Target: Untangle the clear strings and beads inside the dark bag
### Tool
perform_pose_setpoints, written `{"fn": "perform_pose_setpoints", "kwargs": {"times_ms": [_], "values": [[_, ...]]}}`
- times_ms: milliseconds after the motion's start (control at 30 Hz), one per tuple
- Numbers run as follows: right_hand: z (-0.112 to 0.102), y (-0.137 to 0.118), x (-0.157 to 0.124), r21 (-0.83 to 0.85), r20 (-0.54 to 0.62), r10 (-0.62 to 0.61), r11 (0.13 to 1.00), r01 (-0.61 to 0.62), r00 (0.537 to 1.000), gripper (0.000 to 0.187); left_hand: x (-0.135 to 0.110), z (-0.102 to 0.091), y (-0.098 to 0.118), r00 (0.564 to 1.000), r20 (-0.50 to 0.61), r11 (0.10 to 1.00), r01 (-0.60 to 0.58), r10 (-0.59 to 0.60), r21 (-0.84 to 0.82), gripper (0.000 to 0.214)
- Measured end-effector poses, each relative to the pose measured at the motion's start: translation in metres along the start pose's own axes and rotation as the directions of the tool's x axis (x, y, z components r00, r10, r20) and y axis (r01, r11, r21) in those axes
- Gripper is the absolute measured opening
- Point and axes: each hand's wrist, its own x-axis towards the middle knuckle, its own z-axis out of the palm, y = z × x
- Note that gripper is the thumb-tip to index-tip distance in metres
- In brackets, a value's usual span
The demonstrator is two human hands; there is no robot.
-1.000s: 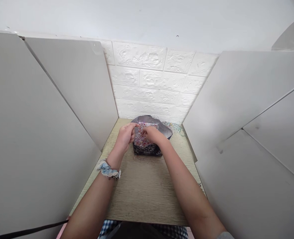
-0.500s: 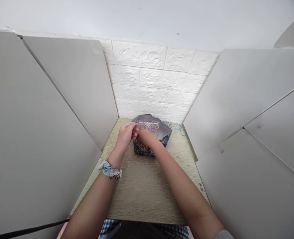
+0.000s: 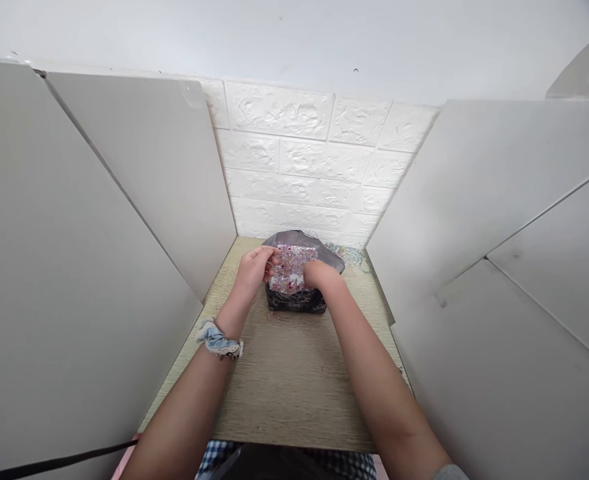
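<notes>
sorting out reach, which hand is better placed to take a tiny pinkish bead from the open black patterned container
Likely the right hand: it extends down over the tiny pinkish beads in the black patterned container. The left hand curls near the left rim.

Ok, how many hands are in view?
2: the left hand at the left edge of the dark container, the right hand over the container's right side and partly hidden.

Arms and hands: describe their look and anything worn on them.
The left hand is ungloved, with a light blue, white-trimmed scrunchie at the wrist; no sleeve shows on that arm. The right hand is ungloved, its wrist bare; a grey sleeve shows at the picture's bottom edge.
</notes>
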Motion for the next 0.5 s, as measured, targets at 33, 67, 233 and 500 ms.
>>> {"fn": "perform_pose_setpoints", "kwargs": {"times_ms": [33,67,233,500], "values": [[-0.003,0.001,-0.003,0.004,0.031,-0.021,1.0,0.02,0.999,0.027,0.0,0.0,0.0,1.0,0.001,1.0,0.002,-0.002,-0.002,0.013],[-0.007,0.0,-0.007,0.011,0.058,-0.05,0.999,0.05,0.997,0.025,0.0,0.0,0.0,1.0,0.001,1.0,0.004,-0.004,-0.003,0.013],[-0.019,-0.007,-0.02,0.096,0.117,-0.243,0.968,0.232,0.963,0.018,0.0,0.001,-0.002,1.0,0.017,1.0,0.0,0.0,0.003,0.014],[-0.004,-0.012,-0.003,0.415,0.119,-0.496,0.812,0.41,0.86,0.031,0.001,0.001,-0.004,0.999,0.044,0.999,-0.021,0.02,0.034,0.015]]}}
